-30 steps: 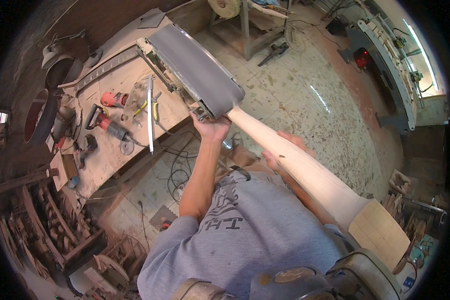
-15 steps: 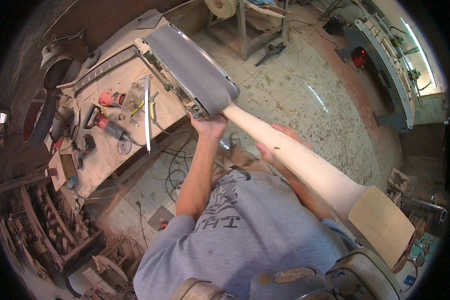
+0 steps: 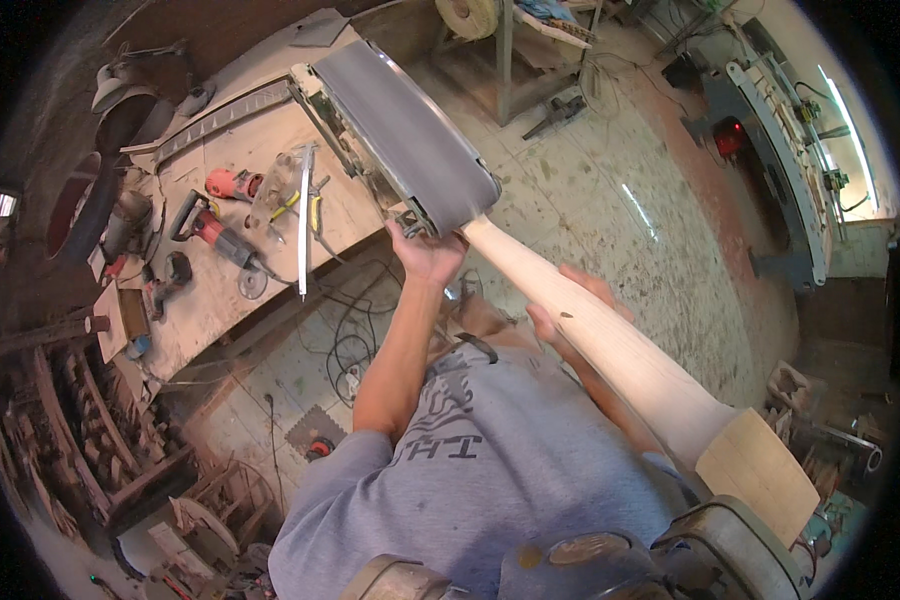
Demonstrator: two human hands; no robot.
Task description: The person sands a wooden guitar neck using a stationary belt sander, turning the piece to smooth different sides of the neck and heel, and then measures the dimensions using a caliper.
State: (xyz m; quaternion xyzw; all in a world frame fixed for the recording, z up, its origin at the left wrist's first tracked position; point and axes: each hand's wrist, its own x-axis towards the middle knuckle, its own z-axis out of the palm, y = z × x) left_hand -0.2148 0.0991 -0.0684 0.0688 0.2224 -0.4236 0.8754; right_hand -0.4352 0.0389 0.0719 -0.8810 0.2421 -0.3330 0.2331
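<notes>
A long pale tapered wooden piece (image 3: 610, 345) slants across the view, its broad squared end (image 3: 755, 470) at the lower right. Its narrow end meets the rounded end of a grey belt sander (image 3: 410, 135), where the contact is partly hidden. My right hand (image 3: 582, 300) is closed around the middle of the wood, thumb on the near side and fingers on the far side. Close to the sander's roller, my left hand (image 3: 430, 258) curls at the wood's narrow end. Its fingers are partly covered by the machine.
The wooden bench (image 3: 205, 320) on the left carries a red angle grinder (image 3: 215, 240), a caliper (image 3: 305, 225) and yellow-handled pliers (image 3: 315, 208). Cables (image 3: 355, 320) lie on the floor below. Wood offcuts (image 3: 90, 430) fill a rack at lower left. A large grey machine (image 3: 770, 180) stands right.
The whole view has shifted slightly, so sander and bench appear a little further right. Both hands keep their places on the wood, whose narrow end stays at the belt.
</notes>
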